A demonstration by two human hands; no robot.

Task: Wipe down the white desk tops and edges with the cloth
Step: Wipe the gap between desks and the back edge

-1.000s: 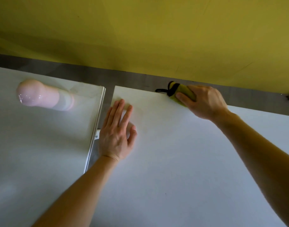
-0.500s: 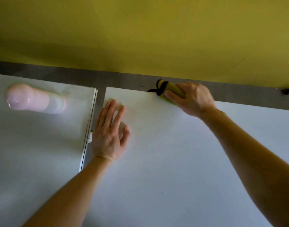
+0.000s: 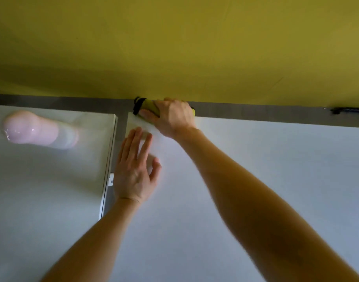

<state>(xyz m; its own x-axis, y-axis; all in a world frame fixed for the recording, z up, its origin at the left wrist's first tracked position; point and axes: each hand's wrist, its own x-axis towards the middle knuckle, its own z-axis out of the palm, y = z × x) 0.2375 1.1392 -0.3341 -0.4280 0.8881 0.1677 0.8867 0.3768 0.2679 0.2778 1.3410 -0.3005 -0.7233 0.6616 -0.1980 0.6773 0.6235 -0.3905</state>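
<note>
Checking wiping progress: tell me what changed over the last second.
The right hand, gripping the cloth, slid left along the far edge of the desk toward its corner. The left hand stays flat on the desk; the pink bottle has not moved.

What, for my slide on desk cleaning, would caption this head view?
Right hand grips a yellow cloth at the white desk's far edge; left hand rests flat on its top.

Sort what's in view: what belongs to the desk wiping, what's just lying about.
In the job: yellow-green cloth, gripped by the right hand at the back edge of the right desk; left hand flat on that desk; left desk.
Lying about: blurred pink object on the left desk; dark item far right.
</note>
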